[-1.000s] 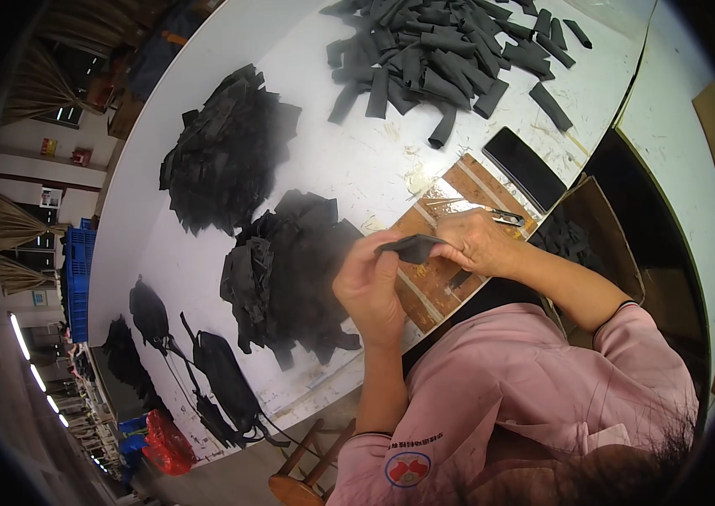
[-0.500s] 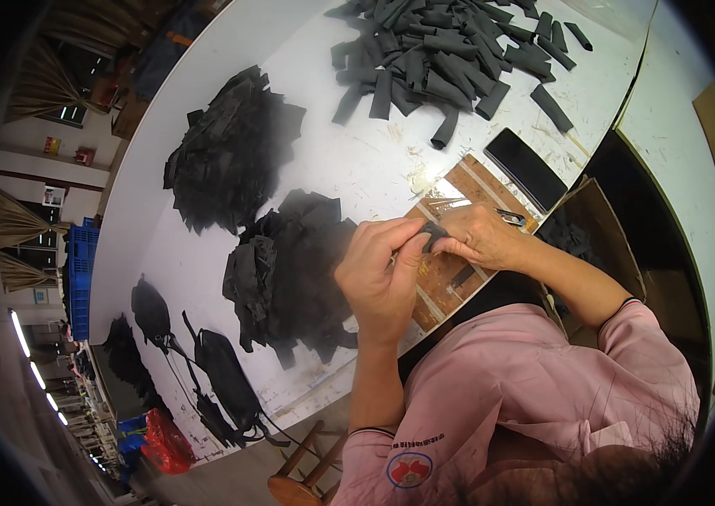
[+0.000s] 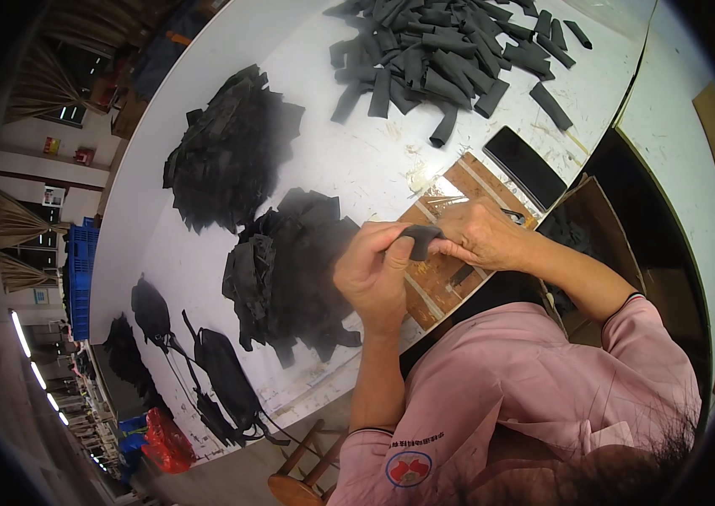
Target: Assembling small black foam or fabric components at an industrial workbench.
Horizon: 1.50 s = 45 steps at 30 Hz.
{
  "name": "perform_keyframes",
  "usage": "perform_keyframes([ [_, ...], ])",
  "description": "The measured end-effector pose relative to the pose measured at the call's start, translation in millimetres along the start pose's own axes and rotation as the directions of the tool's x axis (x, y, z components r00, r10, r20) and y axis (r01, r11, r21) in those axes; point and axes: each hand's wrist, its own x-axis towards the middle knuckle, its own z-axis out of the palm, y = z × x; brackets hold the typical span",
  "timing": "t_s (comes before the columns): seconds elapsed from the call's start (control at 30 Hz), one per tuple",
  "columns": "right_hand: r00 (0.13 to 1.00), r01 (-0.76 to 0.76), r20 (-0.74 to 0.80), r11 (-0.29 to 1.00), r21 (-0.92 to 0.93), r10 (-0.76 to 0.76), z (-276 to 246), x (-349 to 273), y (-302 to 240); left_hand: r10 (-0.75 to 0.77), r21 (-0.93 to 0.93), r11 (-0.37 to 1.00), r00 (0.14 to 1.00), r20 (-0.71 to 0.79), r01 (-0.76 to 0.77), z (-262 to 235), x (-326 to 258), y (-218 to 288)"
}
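Observation:
Between my two hands is a small dark grey piece of soft sheet or foam, folded or curled over. My left hand pinches its left end, thumb on the near side. My right hand is closed at its right end, its fingertips partly hidden. Both hands are above a brown wooden board with pale strips, at the table edge. A small metal-edged tool lies just beyond my right hand; its kind cannot be made out.
Two heaps of flat black pieces lie to the left. At the far side is a pile of dark grey tubes. A black phone-like slab rests beside the board. Black pouches with cords lie near left; an open carton stands right.
The grey piece has come further into view between my hands and looks more spread out. My left hand has turned slightly, its thumb now lying across the piece.

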Motion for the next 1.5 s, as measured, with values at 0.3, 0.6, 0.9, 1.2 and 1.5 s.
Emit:
perform_keyframes([
  [0.3,0.996,0.033,-0.085,0.991,0.128,-0.022,27.6,-7.5,19.1,0.062,0.193,0.978,0.996,0.067,-0.074,0.1,2.7,0.1],
  [0.6,0.992,-0.115,-0.066,0.988,-0.107,0.109,19.3,-8.1,0.6,0.057,0.354,0.935,0.993,-0.106,-0.016,-4.0,-15.6,-30.8],
  [0.9,0.861,-0.288,-0.284,0.866,0.409,0.421,-44.4,58.7,13.0,-0.221,0.810,0.162,0.820,-0.527,0.564,-79.5,-44.8,-121.1],
  [1.2,0.938,-0.336,0.003,0.903,0.267,0.348,50.3,-15.3,-42.3,-0.410,0.358,0.797,0.871,-0.269,0.486,-87.9,-45.7,-56.8],
  [1.5,0.979,-0.162,-0.099,0.971,0.173,0.181,91.2,-10.9,-25.6,-0.343,0.082,0.916,0.873,-0.347,0.392,-54.5,-63.3,-35.3],
])
